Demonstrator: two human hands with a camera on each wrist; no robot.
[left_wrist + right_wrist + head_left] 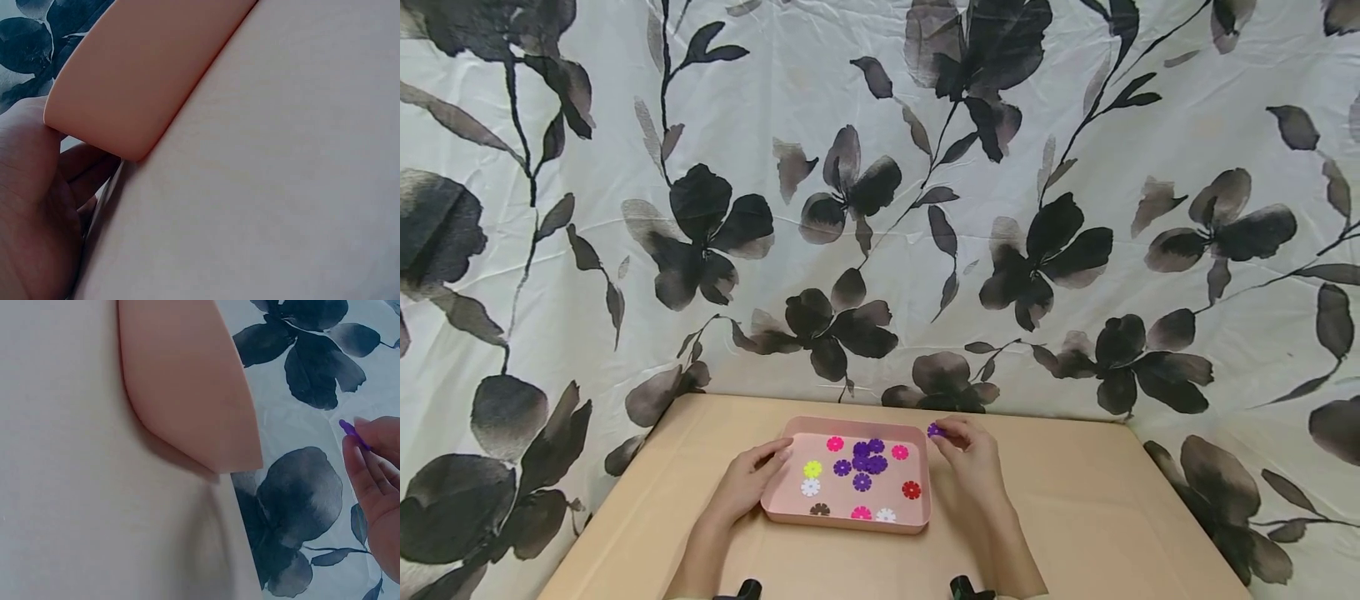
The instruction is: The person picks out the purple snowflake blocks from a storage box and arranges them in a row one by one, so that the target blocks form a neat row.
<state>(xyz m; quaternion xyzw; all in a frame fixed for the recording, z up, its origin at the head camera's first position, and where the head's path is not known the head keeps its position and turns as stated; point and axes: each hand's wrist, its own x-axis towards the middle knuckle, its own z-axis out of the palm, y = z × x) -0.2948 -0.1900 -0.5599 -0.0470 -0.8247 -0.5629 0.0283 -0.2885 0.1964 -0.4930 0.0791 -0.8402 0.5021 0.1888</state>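
Draped behind the light wooden table (pixel 1075 517) is hanging a pale cloth (pixel 880 167) printed with dark flowers and leaves, filling the whole backdrop. Right at the heart of things, a purple flower-shaped disc (pixel 934 430) is sitting pinched between the thumb and fingertips of the right hand (pixel 972 457), held just off the far right corner of the pink tray (pixel 848 522). In the right wrist view that purple piece (pixel 350 432) is showing edge-on at the fingertips (pixel 362 450), with the other fingers curling loosely beneath it.

The tray is lying near the middle of the table, and inside it are lying more flower discs: a cluster of purple ones (pixel 867 457) toward the centre, pink ones (pixel 835 443) toward the back and front, a yellow one (pixel 812 469), white ones (pixel 810 487), a red one (pixel 912 490) and a dark brown one (pixel 820 509) by the near wall.

Over on the other side, the left hand (pixel 747 482) is resting against the tray's left wall, fingers extended along the rim and steadying it rather than wrapping round it. The left wrist view is showing that hand (pixel 37 206) up against the tray's rounded corner (pixel 125 94), palm close to the table.
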